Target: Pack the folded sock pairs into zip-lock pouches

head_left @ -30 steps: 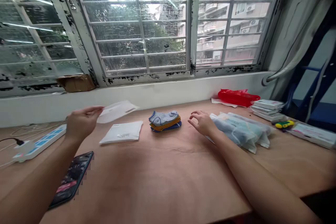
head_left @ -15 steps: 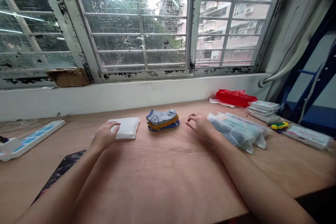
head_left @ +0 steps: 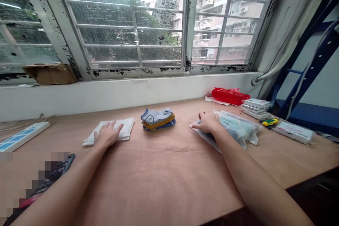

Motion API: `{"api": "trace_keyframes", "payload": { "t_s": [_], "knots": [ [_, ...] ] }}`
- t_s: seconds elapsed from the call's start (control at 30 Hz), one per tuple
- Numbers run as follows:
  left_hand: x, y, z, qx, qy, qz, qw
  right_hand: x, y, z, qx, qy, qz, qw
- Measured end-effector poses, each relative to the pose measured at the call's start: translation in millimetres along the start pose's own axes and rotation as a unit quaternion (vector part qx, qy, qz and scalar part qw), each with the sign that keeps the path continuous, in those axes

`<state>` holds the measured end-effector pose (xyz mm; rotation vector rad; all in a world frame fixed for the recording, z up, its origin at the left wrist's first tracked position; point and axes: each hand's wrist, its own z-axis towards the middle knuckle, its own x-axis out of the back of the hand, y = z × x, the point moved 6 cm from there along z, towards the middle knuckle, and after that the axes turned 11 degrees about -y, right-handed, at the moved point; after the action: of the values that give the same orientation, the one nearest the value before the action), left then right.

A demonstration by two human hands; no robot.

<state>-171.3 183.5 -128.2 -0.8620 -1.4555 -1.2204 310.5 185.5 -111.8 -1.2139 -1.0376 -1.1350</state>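
Note:
My left hand (head_left: 108,135) lies with fingers spread on a flat white stack (head_left: 126,130) of what looks like thin folded bags or sheets. In the middle stands a small pile of folded socks (head_left: 158,118), grey on top, then mustard, then blue; neither hand touches it. My right hand (head_left: 208,123) rests, fingers apart and slightly bent, at the left edge of frosted plastic bags (head_left: 239,127) with dark and light-green contents. Beneath that hand, a pale flat edge (head_left: 205,137) pokes out; its kind I cannot make out.
Behind the bags sit a red plastic bag (head_left: 230,96), several white boxes (head_left: 256,107), a yellow-green item (head_left: 270,123) and another white box (head_left: 294,131). A power strip (head_left: 25,136) lies at left, with a dark patterned item (head_left: 57,173) near my left forearm.
My left hand has come down onto the white stack, which now looks spread further left. My right hand has moved right onto the edge of the plastic bags. The view has shifted slightly.

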Motion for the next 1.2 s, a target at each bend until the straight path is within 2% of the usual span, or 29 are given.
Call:
{"api": "trace_keyframes", "payload": {
  "t_s": [0.13, 0.2, 0.27, 0.33, 0.43, 0.57, 0.67, 0.77, 0.87, 0.97, 1.1, 1.2],
  "knots": [
    [38, 40, -42, -0.071, 0.159, -0.024, 0.984, -8, -2, -2, 0.010, -0.048, 0.002, 0.999],
    [42, 63, -67, -0.134, 0.189, -0.052, 0.971, -8, -4, -3, 0.024, -0.053, 0.009, 0.998],
    [38, 82, -91, -0.199, 0.202, -0.083, 0.955, -8, -10, -5, 0.064, -0.066, 0.017, 0.996],
    [27, 95, -111, -0.271, 0.204, -0.100, 0.936, -9, -24, -10, 0.132, -0.096, 0.027, 0.986],
    [6, 113, -134, -0.392, 0.163, -0.065, 0.903, -6, -54, -25, 0.237, -0.126, 0.057, 0.962],
    [-10, 127, -150, -0.507, 0.091, -0.017, 0.857, 16, -88, -48, 0.333, -0.083, 0.091, 0.935],
    [-10, 128, -147, -0.522, 0.072, -0.022, 0.850, 32, -76, -47, 0.284, -0.059, 0.078, 0.954],
    [-6, 122, -142, -0.506, 0.080, -0.040, 0.858, 26, -45, -36, 0.206, -0.131, 0.043, 0.969],
    [-6, 124, -146, -0.508, 0.075, -0.045, 0.857, 8, -29, -28, 0.189, -0.212, 0.058, 0.957],
    [-12, 136, -159, -0.533, 0.065, -0.032, 0.843, -3, -49, -33, 0.231, -0.218, 0.084, 0.944],
    [-21, 153, -174, -0.574, 0.072, 0.012, 0.816, -1, -103, -51, 0.313, -0.146, 0.100, 0.933],
    [-23, 156, -177, -0.592, 0.092, 0.067, 0.798, -2, -126, -56, 0.323, -0.122, 0.158, 0.925]
  ]
}}
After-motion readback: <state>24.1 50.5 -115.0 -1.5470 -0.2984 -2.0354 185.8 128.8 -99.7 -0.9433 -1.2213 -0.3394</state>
